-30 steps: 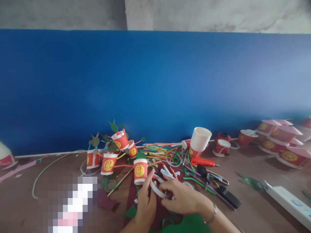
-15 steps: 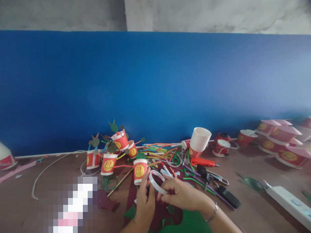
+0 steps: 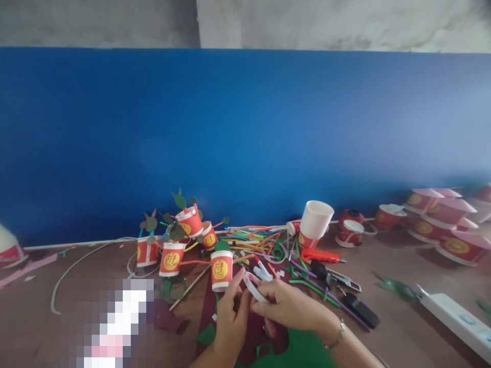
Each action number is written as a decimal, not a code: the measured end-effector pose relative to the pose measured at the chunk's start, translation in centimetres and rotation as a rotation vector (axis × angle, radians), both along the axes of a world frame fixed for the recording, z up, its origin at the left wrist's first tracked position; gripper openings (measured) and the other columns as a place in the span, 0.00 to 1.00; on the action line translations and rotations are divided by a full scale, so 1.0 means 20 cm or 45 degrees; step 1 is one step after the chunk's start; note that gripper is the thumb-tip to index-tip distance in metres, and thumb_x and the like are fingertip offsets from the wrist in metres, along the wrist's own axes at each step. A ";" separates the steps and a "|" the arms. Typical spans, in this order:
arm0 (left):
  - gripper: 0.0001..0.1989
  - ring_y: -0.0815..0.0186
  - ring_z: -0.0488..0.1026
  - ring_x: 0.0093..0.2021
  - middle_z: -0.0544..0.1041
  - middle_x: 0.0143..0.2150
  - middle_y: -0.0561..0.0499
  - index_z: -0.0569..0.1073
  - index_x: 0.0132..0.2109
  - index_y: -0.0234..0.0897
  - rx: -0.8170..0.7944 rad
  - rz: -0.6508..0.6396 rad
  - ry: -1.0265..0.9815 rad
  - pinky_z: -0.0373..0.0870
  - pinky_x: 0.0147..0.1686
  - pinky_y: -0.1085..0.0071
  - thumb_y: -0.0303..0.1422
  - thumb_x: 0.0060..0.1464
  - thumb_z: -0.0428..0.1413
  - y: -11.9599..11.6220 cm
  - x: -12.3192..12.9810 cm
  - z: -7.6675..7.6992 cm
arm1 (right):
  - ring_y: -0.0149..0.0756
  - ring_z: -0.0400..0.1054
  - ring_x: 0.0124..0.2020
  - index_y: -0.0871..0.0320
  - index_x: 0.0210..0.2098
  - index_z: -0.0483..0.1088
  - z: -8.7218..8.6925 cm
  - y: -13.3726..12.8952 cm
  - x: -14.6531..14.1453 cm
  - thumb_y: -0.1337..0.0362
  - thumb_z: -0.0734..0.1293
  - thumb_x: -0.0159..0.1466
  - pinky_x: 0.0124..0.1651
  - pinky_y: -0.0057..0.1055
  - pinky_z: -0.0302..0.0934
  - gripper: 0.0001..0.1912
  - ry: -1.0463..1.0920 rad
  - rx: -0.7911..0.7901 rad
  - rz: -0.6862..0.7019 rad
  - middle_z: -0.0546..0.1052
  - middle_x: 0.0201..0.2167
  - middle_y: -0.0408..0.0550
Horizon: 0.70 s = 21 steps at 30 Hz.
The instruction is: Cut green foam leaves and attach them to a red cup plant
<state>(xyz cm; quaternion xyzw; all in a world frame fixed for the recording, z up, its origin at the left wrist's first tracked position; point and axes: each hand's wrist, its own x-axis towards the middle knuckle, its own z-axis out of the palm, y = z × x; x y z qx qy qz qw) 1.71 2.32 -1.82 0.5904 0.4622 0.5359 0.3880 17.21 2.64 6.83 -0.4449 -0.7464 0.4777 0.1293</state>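
A roll of white tape (image 3: pixel 256 289) is gripped at its right side by my right hand (image 3: pixel 287 304), which wears a bracelet on the wrist. My left hand (image 3: pixel 231 314) is just left of the roll, its index finger and thumb apart and pointing up by the rim; whether a fingertip touches the tape I cannot tell. Just beyond my left hand stands a red paper cup (image 3: pixel 221 271) with a yellow emblem and a green paper disc on top. A white marker (image 3: pixel 262 273) with a red cap lies behind the roll.
Decorated cups (image 3: pixel 171 259) cluster at the left. Colourful pipe cleaners (image 3: pixel 249 240) lie behind my hands. Farther right are stacked paper cups (image 3: pixel 316 222), an orange cutter (image 3: pixel 322 255), keys with a black fob (image 3: pixel 359 309), green-bladed scissors (image 3: pixel 399 287) and a white power strip (image 3: pixel 460 317).
The tape roll has turned to a more edge-on angle and shifted slightly right. My left fingers have moved a little right with it, while my right hand keeps its hold.
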 end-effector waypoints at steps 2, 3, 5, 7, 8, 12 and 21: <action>0.20 0.68 0.66 0.26 0.71 0.26 0.52 0.73 0.48 0.35 -0.016 -0.080 -0.004 0.65 0.28 0.74 0.43 0.54 0.51 0.00 0.00 -0.01 | 0.29 0.66 0.22 0.61 0.26 0.69 0.00 0.00 0.01 0.61 0.60 0.62 0.31 0.24 0.62 0.12 0.000 -0.083 -0.021 0.73 0.17 0.41; 0.19 0.67 0.67 0.28 0.73 0.29 0.50 0.73 0.46 0.35 -0.030 -0.086 -0.023 0.66 0.30 0.73 0.43 0.54 0.51 -0.01 0.00 -0.01 | 0.28 0.66 0.21 0.61 0.26 0.69 -0.01 0.00 0.01 0.61 0.61 0.61 0.29 0.23 0.61 0.12 0.015 -0.107 -0.029 0.72 0.16 0.41; 0.18 0.66 0.69 0.30 0.74 0.33 0.48 0.72 0.45 0.35 -0.063 -0.013 -0.084 0.66 0.31 0.73 0.44 0.55 0.50 0.00 0.01 -0.01 | 0.28 0.67 0.22 0.62 0.29 0.70 0.00 0.00 0.02 0.58 0.62 0.61 0.29 0.23 0.61 0.13 0.091 -0.146 -0.037 0.73 0.17 0.41; 0.19 0.67 0.67 0.27 0.73 0.30 0.50 0.70 0.45 0.35 -0.096 0.072 -0.150 0.66 0.28 0.73 0.44 0.56 0.48 0.00 0.01 0.00 | 0.29 0.68 0.24 0.63 0.32 0.71 0.01 0.01 0.03 0.54 0.63 0.60 0.29 0.24 0.61 0.16 0.213 -0.161 -0.037 0.75 0.21 0.44; 0.19 0.68 0.67 0.26 0.72 0.28 0.51 0.70 0.45 0.35 -0.105 0.091 -0.176 0.65 0.27 0.74 0.45 0.57 0.47 0.01 0.01 0.00 | 0.30 0.69 0.25 0.63 0.34 0.72 0.01 0.01 0.04 0.52 0.63 0.60 0.30 0.24 0.61 0.18 0.278 -0.162 -0.027 0.76 0.23 0.45; 0.19 0.67 0.69 0.29 0.73 0.30 0.50 0.71 0.45 0.35 -0.083 0.083 -0.149 0.67 0.30 0.73 0.44 0.56 0.49 0.01 0.01 0.02 | 0.27 0.66 0.22 0.63 0.37 0.72 0.02 0.01 0.04 0.51 0.62 0.61 0.26 0.22 0.58 0.20 0.362 -0.140 -0.008 0.76 0.22 0.45; 0.18 0.65 0.71 0.30 0.76 0.32 0.48 0.73 0.43 0.35 -0.015 0.041 -0.023 0.68 0.32 0.72 0.43 0.55 0.49 -0.01 0.00 0.02 | 0.23 0.60 0.15 0.62 0.30 0.71 0.00 0.01 0.02 0.51 0.64 0.59 0.19 0.19 0.50 0.18 0.261 -0.217 -0.096 0.72 0.14 0.41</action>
